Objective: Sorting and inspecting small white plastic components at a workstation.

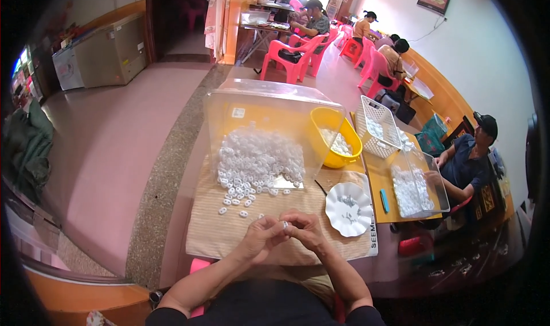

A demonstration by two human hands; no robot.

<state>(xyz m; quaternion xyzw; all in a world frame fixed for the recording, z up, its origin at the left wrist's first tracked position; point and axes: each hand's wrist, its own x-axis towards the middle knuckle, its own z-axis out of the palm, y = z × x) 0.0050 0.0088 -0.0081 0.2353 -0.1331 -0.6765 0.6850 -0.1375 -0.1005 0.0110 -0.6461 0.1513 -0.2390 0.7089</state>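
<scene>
Seen from within the room, at one worktop (338, 274):

Item: left hand (260, 235) and right hand (305, 230), bare, brought together above the near part of a tan ribbed towel (209, 231). Grip of each: fingertips closed on one small white piece (285, 225), held between the two hands; its far side is hidden by the fingers.

Item: clear plastic bin (275, 100), straight ahead, apparently on its side, with a heap of white two-hole oval pieces (258, 154) running out onto the towel. Strays from the heap lie between bin and hands.

Item: yellow basin (342, 161), just right of the bin, partly seen through the bin's clear wall; white pieces inside.

Item: white scalloped plate (362, 218), on the towel right of the hands, bearing small grey parts (348, 201). A thin black tool (320, 187) lies near its upper left edge.

Item: white perforated basket (385, 148), beyond the basin, with white pieces inside.

Item: clear tub (441, 200), on the right, filled with white pieces; turquoise tool (384, 201) just left of it.

Item: co-worker in a dark cap (467, 160), seated behind the tub.

Background: pink plastic chairs (291, 61), more seated people, a wall screen (433, 1).
</scene>
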